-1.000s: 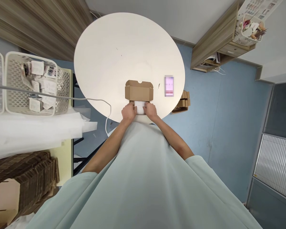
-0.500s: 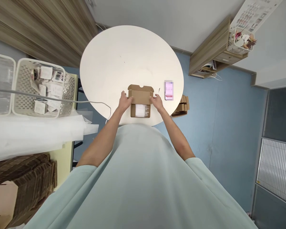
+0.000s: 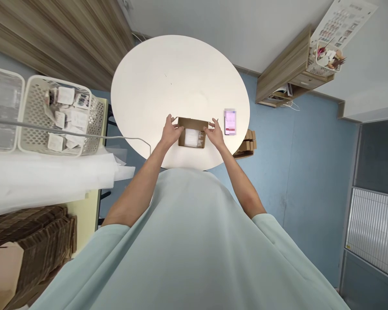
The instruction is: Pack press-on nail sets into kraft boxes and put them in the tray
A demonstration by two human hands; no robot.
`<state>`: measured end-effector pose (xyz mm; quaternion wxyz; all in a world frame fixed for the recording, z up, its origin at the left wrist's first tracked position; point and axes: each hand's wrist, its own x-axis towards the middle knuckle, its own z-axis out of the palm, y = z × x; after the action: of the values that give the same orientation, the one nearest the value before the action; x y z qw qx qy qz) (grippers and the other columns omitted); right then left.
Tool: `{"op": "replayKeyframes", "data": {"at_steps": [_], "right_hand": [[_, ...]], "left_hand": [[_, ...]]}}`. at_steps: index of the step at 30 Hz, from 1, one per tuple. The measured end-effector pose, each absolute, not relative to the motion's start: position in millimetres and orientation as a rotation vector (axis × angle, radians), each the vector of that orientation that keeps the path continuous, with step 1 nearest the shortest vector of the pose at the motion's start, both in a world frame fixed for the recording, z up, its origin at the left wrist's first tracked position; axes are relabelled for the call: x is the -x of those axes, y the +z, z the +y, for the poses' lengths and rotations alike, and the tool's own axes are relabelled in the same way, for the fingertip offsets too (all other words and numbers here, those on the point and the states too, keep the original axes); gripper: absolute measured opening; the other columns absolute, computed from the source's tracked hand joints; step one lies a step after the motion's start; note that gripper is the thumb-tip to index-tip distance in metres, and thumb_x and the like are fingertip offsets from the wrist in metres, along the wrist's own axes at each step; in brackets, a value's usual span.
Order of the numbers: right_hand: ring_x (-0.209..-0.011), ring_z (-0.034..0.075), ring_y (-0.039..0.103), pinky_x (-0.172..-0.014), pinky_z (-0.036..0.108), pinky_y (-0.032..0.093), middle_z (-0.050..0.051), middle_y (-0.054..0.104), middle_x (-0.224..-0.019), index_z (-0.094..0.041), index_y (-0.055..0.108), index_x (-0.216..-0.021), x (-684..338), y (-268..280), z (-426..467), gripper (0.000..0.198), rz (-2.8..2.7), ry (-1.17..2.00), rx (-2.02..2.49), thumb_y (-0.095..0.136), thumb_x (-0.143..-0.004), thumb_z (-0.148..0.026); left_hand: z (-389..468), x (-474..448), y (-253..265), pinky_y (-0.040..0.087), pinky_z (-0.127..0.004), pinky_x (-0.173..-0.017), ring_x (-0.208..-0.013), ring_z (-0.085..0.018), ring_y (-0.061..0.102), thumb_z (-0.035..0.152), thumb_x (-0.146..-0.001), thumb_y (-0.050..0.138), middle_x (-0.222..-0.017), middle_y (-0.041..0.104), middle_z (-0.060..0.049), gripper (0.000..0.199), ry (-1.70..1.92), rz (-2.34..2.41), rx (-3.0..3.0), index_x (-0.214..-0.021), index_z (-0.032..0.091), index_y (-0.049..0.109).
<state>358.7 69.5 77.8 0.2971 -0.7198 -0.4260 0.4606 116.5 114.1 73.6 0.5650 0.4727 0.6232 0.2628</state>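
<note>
Brown cardboard forms the small box (image 3: 181,140) on the white round bench (image 3: 177,73), directly between the two hands, its long axis running from left to right across the body. Its lid (image 3: 196,124) stands raised at the far side, and a white wrapped bundle (image 3: 192,137) lies inside. The left hand (image 3: 171,133) and right hand (image 3: 215,134) appear to pinch opposite ends of the lid; neither is clearly nearer. No brand shows; the phone (image 3: 230,122) is blurred and the wall poster's (image 3: 342,21) print is too small to read.
</note>
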Motion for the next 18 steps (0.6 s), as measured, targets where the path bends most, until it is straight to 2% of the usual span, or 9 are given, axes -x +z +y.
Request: {"op": "replayKeyframes", "data": {"at_steps": [6, 9, 12, 18], "right_hand": [[-0.132, 0.031, 0.071, -0.122, 0.051, 0.054, 0.015, 0.059, -0.165, -0.028, 0.041, -0.171, -349.9, 82.1, 41.3, 0.081, -1.219, 1.257, 1.968, 0.073, -0.098, -0.041], [-0.140, 0.031, 0.066, -0.124, 0.051, 0.053, 0.015, 0.057, -0.166, -0.027, 0.040, -0.172, -344.7, 78.5, 22.0, 0.080, -1.275, 1.247, 1.971, 0.069, -0.098, -0.037], [-0.145, 0.032, 0.062, -0.124, 0.050, 0.053, 0.016, 0.055, -0.168, -0.025, 0.040, -0.173, -341.4, 69.2, 2.6, 0.079, -1.335, 1.229, 1.929, 0.067, -0.100, -0.041], [-0.141, 0.033, 0.067, -0.122, 0.055, 0.056, 0.018, 0.054, -0.169, -0.026, 0.033, -0.176, -343.2, 48.7, -8.4, 0.081, -1.399, 1.172, 1.832, 0.059, -0.106, -0.057]], "left_hand": [[88.2, -115.5, 66.6, 0.044, -0.049, -0.129, -0.159, -0.039, 0.050, 0.015, -0.083, 0.080, -0.179, 0.037, -0.026, 0.103, 0.569, 1.493, -1.139, -0.175, 0.017, 0.034], [69.6, -113.0, 62.6, 0.043, -0.048, -0.131, -0.161, -0.040, 0.048, 0.016, -0.081, 0.081, -0.177, 0.040, -0.026, 0.101, 0.558, 1.499, -1.202, -0.173, 0.014, 0.039], [51.6, -106.7, 58.9, 0.045, -0.048, -0.130, -0.158, -0.040, 0.050, 0.017, -0.081, 0.080, -0.175, 0.042, -0.025, 0.099, 0.527, 1.507, -1.266, -0.171, 0.014, 0.041], [44.2, -94.3, 52.7, 0.047, -0.054, -0.129, -0.153, -0.039, 0.057, 0.020, -0.089, 0.076, -0.177, 0.042, -0.023, 0.096, 0.532, 1.469, -1.308, -0.175, 0.017, 0.035]]}}
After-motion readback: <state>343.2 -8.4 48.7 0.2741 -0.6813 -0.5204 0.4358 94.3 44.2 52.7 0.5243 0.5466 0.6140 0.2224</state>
